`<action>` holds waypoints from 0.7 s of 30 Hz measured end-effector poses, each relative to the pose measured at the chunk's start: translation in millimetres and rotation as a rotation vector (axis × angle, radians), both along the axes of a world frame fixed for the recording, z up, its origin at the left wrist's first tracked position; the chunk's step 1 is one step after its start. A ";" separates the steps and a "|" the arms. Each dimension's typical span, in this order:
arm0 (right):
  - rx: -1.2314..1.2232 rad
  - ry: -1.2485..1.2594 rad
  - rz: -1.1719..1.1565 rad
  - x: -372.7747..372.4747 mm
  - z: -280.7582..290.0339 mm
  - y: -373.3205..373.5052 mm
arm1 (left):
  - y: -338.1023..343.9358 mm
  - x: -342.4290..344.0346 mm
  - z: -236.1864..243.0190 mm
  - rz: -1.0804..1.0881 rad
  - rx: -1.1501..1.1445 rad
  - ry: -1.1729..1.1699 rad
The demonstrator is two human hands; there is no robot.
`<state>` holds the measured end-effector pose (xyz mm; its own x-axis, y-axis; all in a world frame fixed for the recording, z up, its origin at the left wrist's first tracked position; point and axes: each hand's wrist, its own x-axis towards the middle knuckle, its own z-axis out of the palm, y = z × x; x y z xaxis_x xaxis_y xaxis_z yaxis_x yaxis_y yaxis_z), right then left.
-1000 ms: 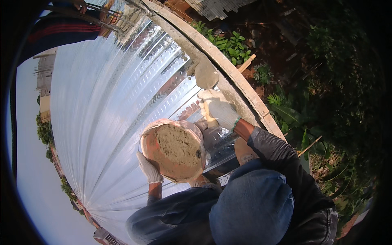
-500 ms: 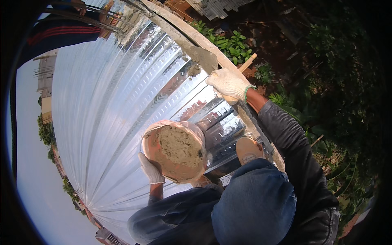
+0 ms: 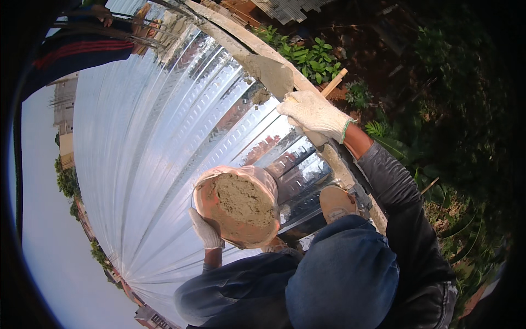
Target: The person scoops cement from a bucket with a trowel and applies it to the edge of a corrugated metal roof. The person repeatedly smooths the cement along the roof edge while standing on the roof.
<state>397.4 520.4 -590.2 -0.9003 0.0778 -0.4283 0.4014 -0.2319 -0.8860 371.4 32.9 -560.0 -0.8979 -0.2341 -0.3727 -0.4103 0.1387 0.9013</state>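
My gloved left hand (image 3: pixel 206 230) grips the side of a pink-orange bucket (image 3: pixel 204 193) holding grey-brown mortar (image 3: pixel 244 200), low over the shiny ribbed metal sheeting (image 3: pixel 137 164). My gloved right hand (image 3: pixel 315 115) is closed on the handle of a trowel (image 3: pixel 274 74), partly hidden by the glove. The trowel's blade is along the concrete edge at the sheeting's right border, with clumps of mortar (image 3: pixel 259 96) just below it.
A co-worker's dark trousers with red stripes (image 3: pixel 82 46) and hand (image 3: pixel 103 15) are at upper left beside rebar. A pale board edging (image 3: pixel 298 79) borders a drop to plants (image 3: pixel 315 60) and soil. My knees and shoe (image 3: pixel 337 204) are in the foreground.
My right hand and trowel have moved up and outward along the edge, the blade now higher. My left hand and the bucket have shifted slightly down and right.
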 end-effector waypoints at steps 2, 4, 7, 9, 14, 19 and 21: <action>0.056 0.017 -0.027 -31.8 -10.3 3.2 | 3.4 3.8 5.5 -0.018 -0.011 0.031; 0.456 0.163 0.111 -68.2 -47.7 21.1 | 11.3 1.7 6.0 -0.046 -0.003 0.036; 0.796 0.052 0.151 -96.9 -52.0 16.5 | 12.5 -0.5 -2.2 -0.049 0.001 -0.002; 0.765 -0.168 0.282 -118.1 -0.6 -8.5 | 0.2 2.5 8.3 -0.002 -0.036 -0.006; 1.122 0.205 0.071 -120.9 -42.3 -61.9 | 9.2 3.1 0.2 -0.040 -0.017 -0.007; 1.063 0.208 0.088 -84.7 -22.8 -53.1 | -8.1 -3.6 -1.6 -0.038 -0.005 0.020; 1.002 0.113 0.124 -63.4 1.3 -28.9 | -4.2 1.2 0.4 -0.022 0.024 0.006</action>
